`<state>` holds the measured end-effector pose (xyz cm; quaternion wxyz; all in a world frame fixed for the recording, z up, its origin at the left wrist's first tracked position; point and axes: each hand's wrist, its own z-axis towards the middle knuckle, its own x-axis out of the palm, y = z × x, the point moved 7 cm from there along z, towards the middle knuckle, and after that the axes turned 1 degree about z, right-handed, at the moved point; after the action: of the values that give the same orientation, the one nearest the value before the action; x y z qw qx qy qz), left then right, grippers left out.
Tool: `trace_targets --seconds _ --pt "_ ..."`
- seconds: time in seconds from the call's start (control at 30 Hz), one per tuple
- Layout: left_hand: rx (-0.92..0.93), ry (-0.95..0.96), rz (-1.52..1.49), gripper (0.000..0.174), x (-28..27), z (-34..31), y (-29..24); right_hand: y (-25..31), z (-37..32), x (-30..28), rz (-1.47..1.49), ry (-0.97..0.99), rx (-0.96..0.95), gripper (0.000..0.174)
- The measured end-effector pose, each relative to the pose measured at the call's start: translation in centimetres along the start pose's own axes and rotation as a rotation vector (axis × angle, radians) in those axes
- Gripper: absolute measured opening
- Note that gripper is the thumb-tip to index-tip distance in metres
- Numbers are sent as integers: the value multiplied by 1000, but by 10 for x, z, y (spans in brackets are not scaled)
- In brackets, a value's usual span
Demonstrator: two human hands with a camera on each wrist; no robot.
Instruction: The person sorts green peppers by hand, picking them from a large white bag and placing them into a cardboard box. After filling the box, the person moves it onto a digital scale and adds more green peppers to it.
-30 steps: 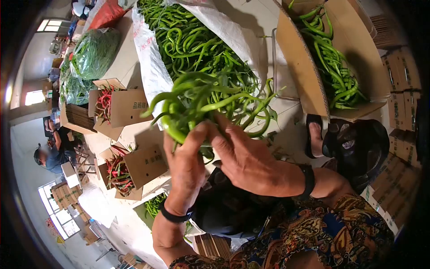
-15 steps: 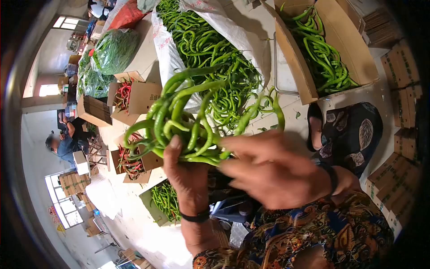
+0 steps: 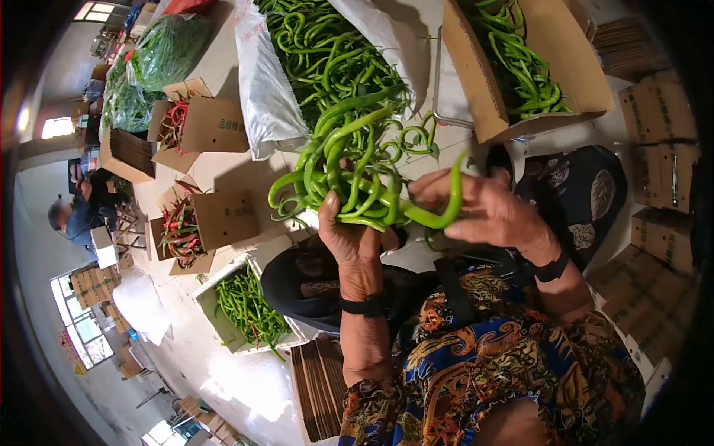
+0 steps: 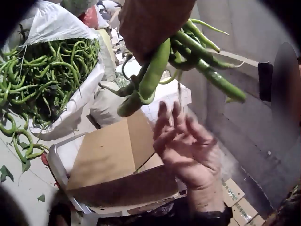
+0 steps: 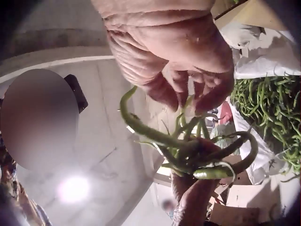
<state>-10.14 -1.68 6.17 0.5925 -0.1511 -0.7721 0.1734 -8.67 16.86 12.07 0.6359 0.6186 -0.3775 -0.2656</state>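
Observation:
A bunch of long green peppers [image 3: 335, 167] is gripped in my left hand [image 3: 355, 241], thumb laid over it. The left wrist view has that hand [image 4: 155, 23] at the top, peppers [image 4: 218, 82] sticking out past it. My right hand [image 3: 494, 212] is beside the bunch's right end, behind one curved pepper [image 3: 439, 218]. Its fingers [image 4: 176, 122] are loosely bent and spread below the peppers, with nothing in them. From the right wrist, my right hand [image 5: 174, 52] hangs over the stems; whether a fingertip touches one cannot be told.
Beyond my hands lies a white sack [image 3: 260, 97] of green peppers. An open carton [image 3: 476, 82] with green peppers stands at upper right, two cartons [image 3: 223, 219] of red peppers at left, and a pale box [image 3: 223, 327] of green ones at lower left. A person [image 3: 78, 219] sits far left.
My hands, close together on the bunch a second ago, are now apart, the right one off to the right side. The left hand still holds the peppers. The head view has shifted.

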Motion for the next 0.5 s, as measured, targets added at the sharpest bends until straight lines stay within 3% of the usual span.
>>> trace_targets --seconds 0.07,0.1,0.2,0.23,0.27,0.33,0.43,0.5 --pt "-44 27 -21 51 -12 2 6 -8 -3 7 -25 77 -2 54" --pt "-59 37 -27 51 -13 2 6 -10 -4 7 -3 -47 -39 44" --pt "-102 -3 64 54 -16 2 19 -26 0 11 28 -180 70 27" --pt "-97 43 71 51 -16 5 22 -21 0 8 91 -361 6 15" --pt "-101 21 93 51 -17 4 24 -12 -2 5 -110 -424 -21 14" --pt "-123 34 73 51 -14 2 32 29 -5 10 -698 -477 -362 13" --pt "-201 20 -98 51 -33 5 42 26 -5 9 -917 -420 -215 21" --pt "-204 -16 -157 50 -40 5 42 16 1 5 -737 -229 -157 27"
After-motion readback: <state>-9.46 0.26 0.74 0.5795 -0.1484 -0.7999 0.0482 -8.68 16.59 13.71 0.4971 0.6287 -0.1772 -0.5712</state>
